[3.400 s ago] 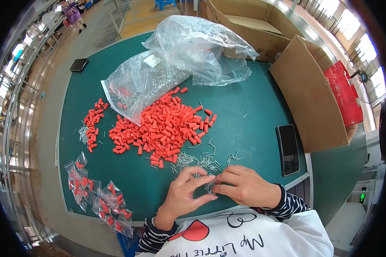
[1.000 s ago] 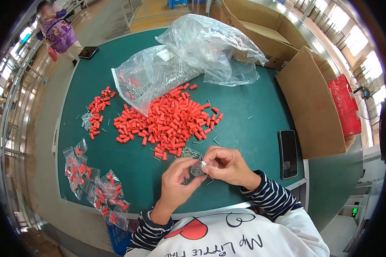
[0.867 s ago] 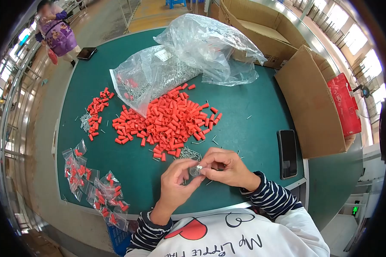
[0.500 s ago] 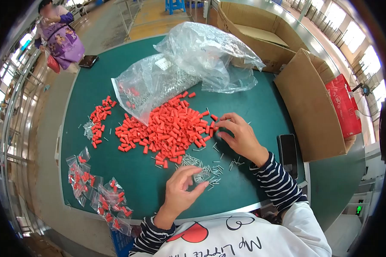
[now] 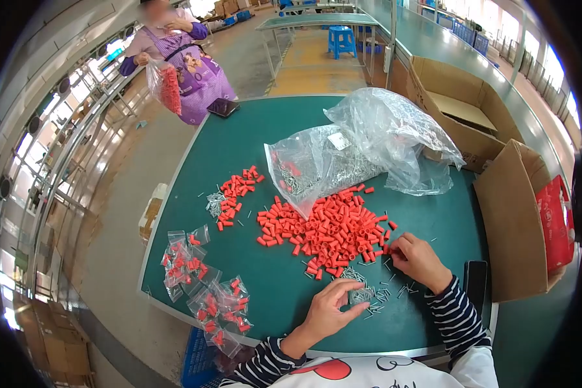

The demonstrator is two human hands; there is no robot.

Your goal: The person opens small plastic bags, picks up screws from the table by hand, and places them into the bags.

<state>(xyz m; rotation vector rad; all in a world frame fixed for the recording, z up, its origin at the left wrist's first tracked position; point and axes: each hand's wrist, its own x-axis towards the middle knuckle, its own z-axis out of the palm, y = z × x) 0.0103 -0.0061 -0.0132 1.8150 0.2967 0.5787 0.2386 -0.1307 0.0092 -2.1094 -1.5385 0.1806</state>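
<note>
Clock taken from the main pile of red caps (image 5: 333, 226). Left hand (image 5: 330, 309) at 6: thumb and fingers parted in a C, a small clear bag (image 5: 362, 296) held between them; bag outline hard to make out against the loose screws (image 5: 379, 299) at 5, and its contents can't be confirmed. Right hand (image 5: 420, 258) at 4: fingers curled in at the pile's edge, tips hidden; whether a cap is pinched or only touched can't be told.

Phone (image 5: 475, 284) at 4 is partly covered by the right sleeve. Shirt print is cut off by the bottom edge. Label on the large clear bag (image 5: 355, 149) at 12 can't be read; screws and a few red caps are seen through the plastic.

Green tabletop (image 5: 433, 213) is also occupied by filled small bags (image 5: 187, 262) at 8, a smaller cap-and-screw heap (image 5: 229, 210) at 9, and a cardboard box (image 5: 514, 233) at 3. In the room, a red-filled bag (image 5: 169, 90) is held by another person (image 5: 197, 71) at 11; a blue stool (image 5: 341, 42) is seen at 12.
</note>
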